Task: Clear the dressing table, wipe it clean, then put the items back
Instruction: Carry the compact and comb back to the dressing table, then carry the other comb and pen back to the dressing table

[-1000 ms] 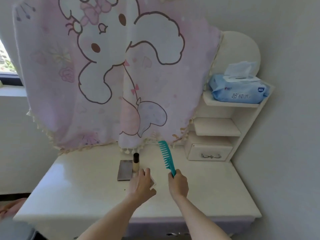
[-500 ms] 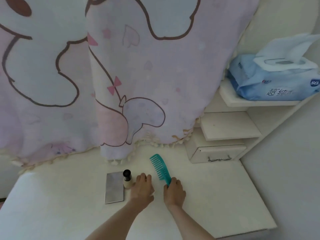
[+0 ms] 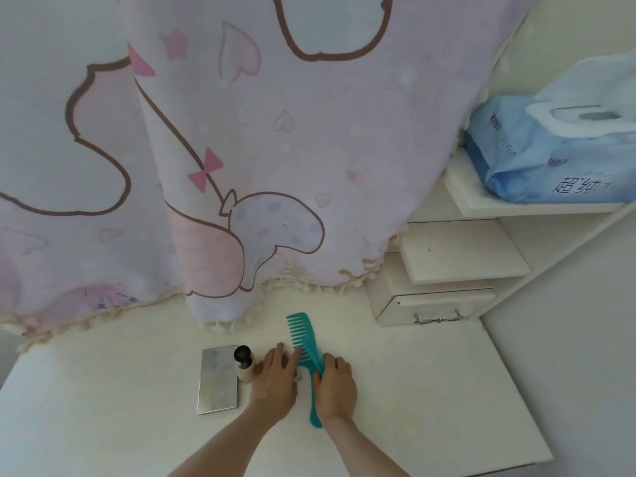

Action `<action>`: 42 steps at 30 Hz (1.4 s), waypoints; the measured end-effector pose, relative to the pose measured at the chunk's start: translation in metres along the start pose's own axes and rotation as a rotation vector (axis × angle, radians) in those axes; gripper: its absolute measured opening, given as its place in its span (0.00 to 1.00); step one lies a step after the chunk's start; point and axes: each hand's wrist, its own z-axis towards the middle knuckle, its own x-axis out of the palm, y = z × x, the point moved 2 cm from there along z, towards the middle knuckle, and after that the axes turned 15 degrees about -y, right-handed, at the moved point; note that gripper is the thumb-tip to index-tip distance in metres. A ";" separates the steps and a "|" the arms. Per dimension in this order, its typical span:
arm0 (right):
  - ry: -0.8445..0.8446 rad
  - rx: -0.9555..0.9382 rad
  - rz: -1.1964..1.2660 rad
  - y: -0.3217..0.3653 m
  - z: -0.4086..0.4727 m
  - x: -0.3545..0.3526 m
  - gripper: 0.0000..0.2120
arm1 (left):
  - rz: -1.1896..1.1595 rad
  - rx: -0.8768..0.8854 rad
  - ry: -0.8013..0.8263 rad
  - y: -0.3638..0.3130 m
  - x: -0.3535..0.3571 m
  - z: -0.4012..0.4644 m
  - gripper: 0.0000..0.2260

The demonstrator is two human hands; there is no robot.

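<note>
Right grip (image 3: 335, 387) is closed on the handle of a teal comb (image 3: 304, 346), whose toothed end points toward 11 o'clock and whose handle tip sticks out below the hand at 6 o'clock; whether the comb touches the surface (image 3: 430, 407) I cannot tell. Left grip (image 3: 275, 380) lies palm-down with fingers loosely spread, just beside the comb's teeth at its 9 o'clock; a small pale thing shows under its edge, too hidden to tell what it is or whether it is held.

At 9 o'clock of the left hand stands a small bottle (image 3: 243, 364) with a black cap, touching or nearly touching a flat silver case (image 3: 217, 382) lying further toward 9 o'clock. A pink cartoon cloth (image 3: 258, 149) with tasselled hem hangs across the back at 12 o'clock, covering whatever is behind it and brushing the surface. At 2 o'clock rise white shelves (image 3: 461, 253) over a small drawer (image 3: 426, 304) with a metal handle. A blue wipes pack (image 3: 550, 149) sits on the top shelf, a sheet poking from its lid; its label reads "超纯", the rest cut off or too small.
</note>
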 end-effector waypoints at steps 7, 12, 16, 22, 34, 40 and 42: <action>0.046 0.075 0.014 -0.012 0.044 -0.004 0.14 | 0.110 0.057 -0.017 -0.001 0.002 -0.009 0.28; -0.024 -0.074 -0.016 -0.014 0.038 -0.003 0.15 | 0.127 0.059 -0.024 0.000 0.001 -0.011 0.29; -0.068 -0.337 0.031 -0.033 0.010 0.000 0.15 | 0.141 0.056 -0.084 -0.006 -0.006 -0.010 0.30; 0.004 -0.478 0.033 -0.024 -0.018 0.002 0.21 | 0.182 0.030 -0.073 -0.017 -0.003 -0.025 0.28; 0.062 -0.491 -0.083 -0.032 -0.020 -0.012 0.18 | 0.180 0.045 -0.077 -0.020 -0.024 -0.029 0.32; -0.035 -0.335 -0.172 -0.072 -0.013 -0.032 0.30 | 0.200 0.069 0.014 -0.063 -0.055 -0.019 0.30; -0.082 -0.234 -0.189 -0.085 -0.013 -0.044 0.29 | 0.272 0.182 -0.049 -0.079 -0.054 -0.010 0.27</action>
